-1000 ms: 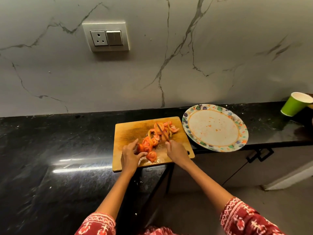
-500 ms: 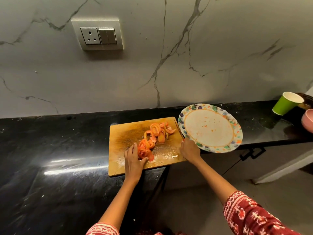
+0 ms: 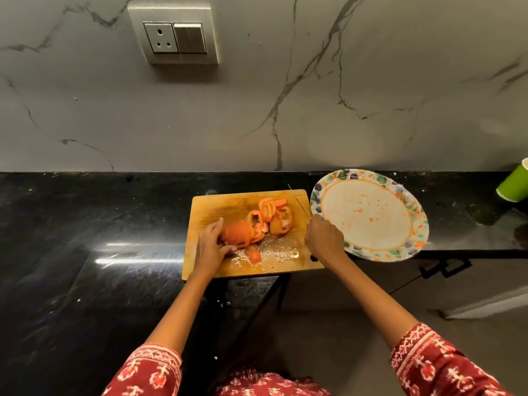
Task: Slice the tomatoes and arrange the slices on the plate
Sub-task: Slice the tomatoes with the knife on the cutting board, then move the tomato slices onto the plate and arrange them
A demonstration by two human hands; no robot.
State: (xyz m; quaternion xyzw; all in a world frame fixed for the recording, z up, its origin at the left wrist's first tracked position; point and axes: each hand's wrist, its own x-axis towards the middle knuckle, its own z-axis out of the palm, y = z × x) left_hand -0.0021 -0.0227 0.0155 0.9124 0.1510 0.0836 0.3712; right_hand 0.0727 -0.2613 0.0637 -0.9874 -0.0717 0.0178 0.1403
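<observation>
A wooden cutting board (image 3: pixel 217 204) lies on the black counter. Several tomato slices (image 3: pixel 274 214) are heaped at its middle and back, and one small end piece (image 3: pixel 254 256) lies nearer me. My left hand (image 3: pixel 211 247) curls round a stack of tomato pieces (image 3: pixel 237 232) on the board's left half. At the board's right edge my right hand (image 3: pixel 324 242) grips a knife (image 3: pixel 300 202) whose thin blade points away from me, beside the plate's rim. The flowered plate (image 3: pixel 411 207) to the right holds only juice stains.
A green paper cup (image 3: pixel 514 185) lies tilted at the far right of the black counter (image 3: pixel 85 224). The marble wall with a socket plate (image 3: pixel 173 34) rises behind. The counter edge drops off just below the board, with floor beneath.
My right hand has carried the knife from the slices to the board's right edge by the plate. My left hand has gathered tomato pieces into a stack.
</observation>
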